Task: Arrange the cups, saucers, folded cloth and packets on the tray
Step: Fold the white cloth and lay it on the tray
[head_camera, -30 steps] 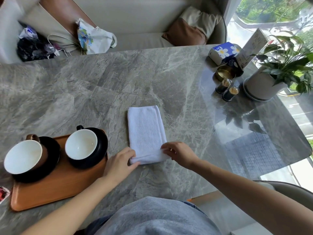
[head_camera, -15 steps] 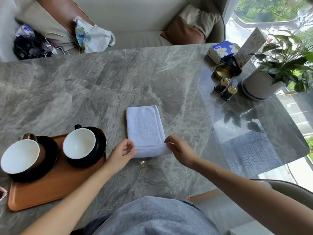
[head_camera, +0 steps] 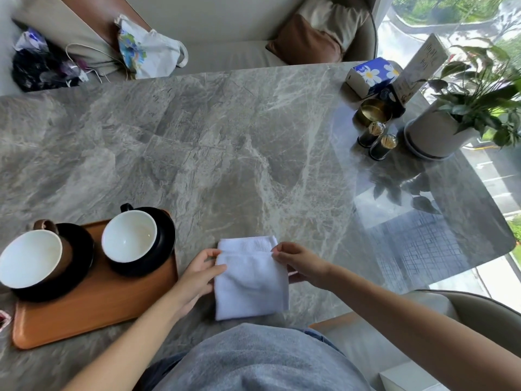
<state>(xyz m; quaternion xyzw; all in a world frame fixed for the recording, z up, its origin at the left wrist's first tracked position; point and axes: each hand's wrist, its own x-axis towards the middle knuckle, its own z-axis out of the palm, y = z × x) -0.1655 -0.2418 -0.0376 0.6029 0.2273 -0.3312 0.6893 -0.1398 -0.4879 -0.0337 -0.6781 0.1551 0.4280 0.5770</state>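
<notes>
A white cloth [head_camera: 251,280] lies on the grey marble table near its front edge, folded over on itself into a short rectangle. My left hand [head_camera: 197,273] pinches the upper left corner of the folded layer, and my right hand [head_camera: 298,262] pinches the upper right corner. Left of the cloth sits an orange-brown tray [head_camera: 93,309]. On it stand a brown cup [head_camera: 31,258] on a black saucer [head_camera: 81,249] and a black cup [head_camera: 129,235] on a second black saucer [head_camera: 166,235]. A red-patterned packet [head_camera: 3,318] peeks in at the left frame edge.
At the far right of the table stand a potted plant [head_camera: 439,131], two dark shakers [head_camera: 377,141], a brass tin [head_camera: 373,111], a blue tissue box [head_camera: 372,76] and a card stand [head_camera: 420,69]. A sofa with bags and a cushion runs behind the table.
Both hands lifted the cloth's near end and folded it away from me over the rest, halving its length. The view shifted, so the cloth now lies closer to me.
</notes>
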